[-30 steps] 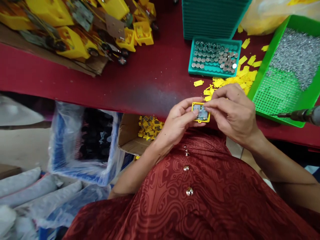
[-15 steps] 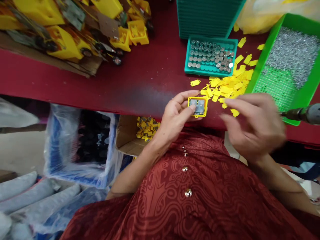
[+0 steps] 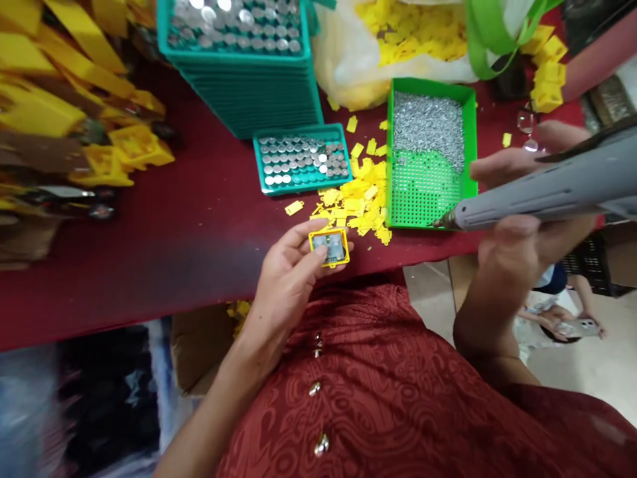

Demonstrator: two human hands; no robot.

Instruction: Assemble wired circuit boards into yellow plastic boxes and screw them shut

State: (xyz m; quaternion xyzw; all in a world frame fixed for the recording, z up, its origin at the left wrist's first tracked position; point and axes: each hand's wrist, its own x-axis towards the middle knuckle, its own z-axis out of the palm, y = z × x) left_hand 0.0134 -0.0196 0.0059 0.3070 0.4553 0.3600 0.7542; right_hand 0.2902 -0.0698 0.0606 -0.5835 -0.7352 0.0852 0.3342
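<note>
My left hand (image 3: 293,269) holds a small square yellow plastic case (image 3: 330,247) near the table's front edge, its open face turned up. Inside it a grey insert shows, and my thumb presses on this. On the right, my right hand (image 3: 522,232) is wrapped round a grey electric screwdriver (image 3: 537,192). The tool's tip points left, over the front rim of a green basket (image 3: 432,226) of small silver screws (image 3: 428,123). Loose yellow plastic covers (image 3: 361,196) lie heaped between the case and the basket.
A teal tray (image 3: 303,186) of round button cells lies behind the case, in front of a tall stack of teal trays (image 3: 249,86). Yellow toy vehicles (image 3: 44,99) crowd the left. A bag of yellow parts (image 3: 413,33) stands behind the basket. Another person's hands (image 3: 557,322) hold a phone below right.
My right hand has moved right and taken hold of the electric screwdriver. The view has swung to the right. My left hand keeps its grip on the yellow case.
</note>
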